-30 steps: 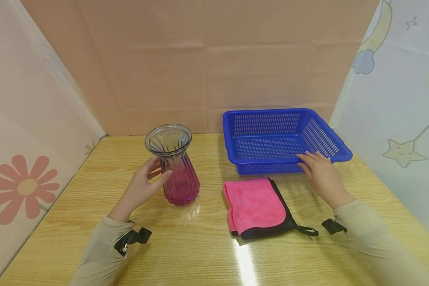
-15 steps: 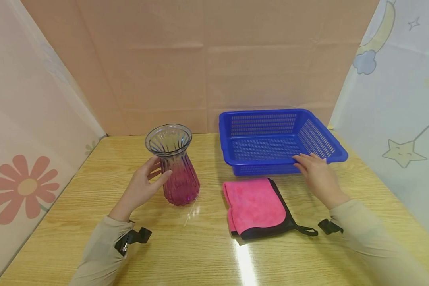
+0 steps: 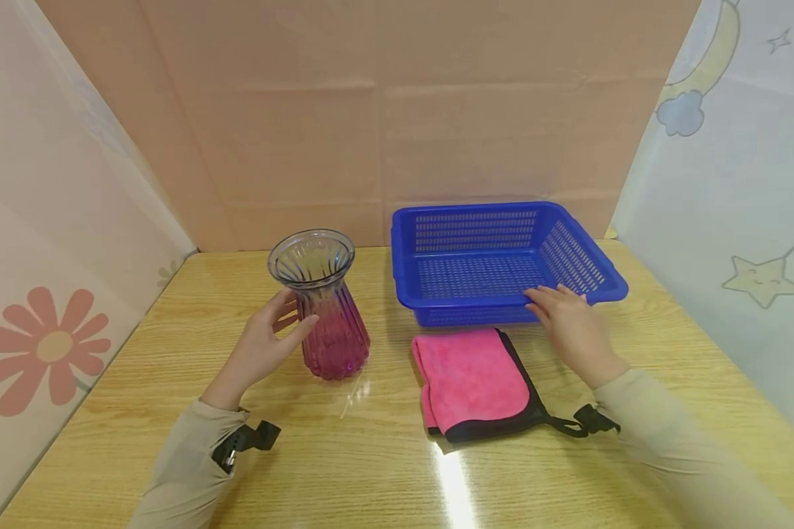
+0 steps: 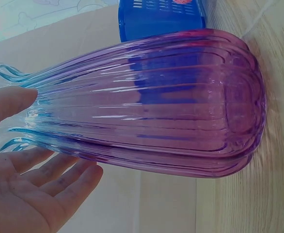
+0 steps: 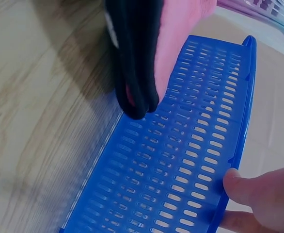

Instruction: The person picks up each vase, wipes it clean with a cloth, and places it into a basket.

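Note:
At the left, a ribbed glass vase [image 3: 336, 330], clear at the flared top and pink-purple below, stands upright on the wooden table. My left hand [image 3: 261, 345] holds it loosely by the neck, thumb in front and fingers at its left side. The left wrist view shows the vase [image 4: 156, 102] between that thumb and the fingertips. At the right, my right hand [image 3: 572, 327] grips the near rim of a blue perforated plastic basket [image 3: 463, 301]. In the right wrist view, the thumb [image 5: 236, 187] presses the wall's outer face just under the rim; the other fingers are mostly hidden.
A folded pink cloth [image 3: 473, 382] with black edging and a hanging loop lies just in front of the basket. Behind the table [image 3: 344, 470] rises a peach-coloured backdrop [image 3: 291, 125], with patterned sheets on either side.
My right hand has slid the basket to the left along the table, bringing it closer to the vase. The left hand, vase and cloth have stayed in place.

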{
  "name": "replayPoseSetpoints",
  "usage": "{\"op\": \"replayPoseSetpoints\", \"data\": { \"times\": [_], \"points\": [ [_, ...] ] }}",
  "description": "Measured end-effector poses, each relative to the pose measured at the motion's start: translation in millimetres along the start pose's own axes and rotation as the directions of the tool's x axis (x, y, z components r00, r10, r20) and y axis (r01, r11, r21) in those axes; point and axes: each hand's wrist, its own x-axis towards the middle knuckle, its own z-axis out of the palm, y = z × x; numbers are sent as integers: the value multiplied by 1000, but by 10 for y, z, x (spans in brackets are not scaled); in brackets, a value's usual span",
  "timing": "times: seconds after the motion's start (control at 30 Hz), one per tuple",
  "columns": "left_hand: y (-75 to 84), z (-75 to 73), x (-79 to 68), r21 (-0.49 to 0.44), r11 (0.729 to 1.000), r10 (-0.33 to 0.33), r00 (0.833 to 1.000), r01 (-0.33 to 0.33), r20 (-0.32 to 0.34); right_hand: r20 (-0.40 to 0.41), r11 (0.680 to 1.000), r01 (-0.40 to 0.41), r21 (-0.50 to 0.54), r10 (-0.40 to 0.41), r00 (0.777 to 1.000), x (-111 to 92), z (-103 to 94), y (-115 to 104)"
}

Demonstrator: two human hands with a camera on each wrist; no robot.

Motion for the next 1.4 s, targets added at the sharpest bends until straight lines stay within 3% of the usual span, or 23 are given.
{"op": "replayPoseSetpoints", "data": {
  "times": [0.33,0.63,1.4],
  "points": [
    [69,138,43,0,1000,6,1000,-6,-6,63,1000,-24,2,24,998,3,-22,28],
    [157,246,79,-1,1000,6,1000,-6,-9,45,999,32,10,-33,998,12,-28,73],
    [282,510,131,-28,1000,-13,1000,12,-9,109,999,40,-1,-39,993,15,-90,135]
  ]
}}
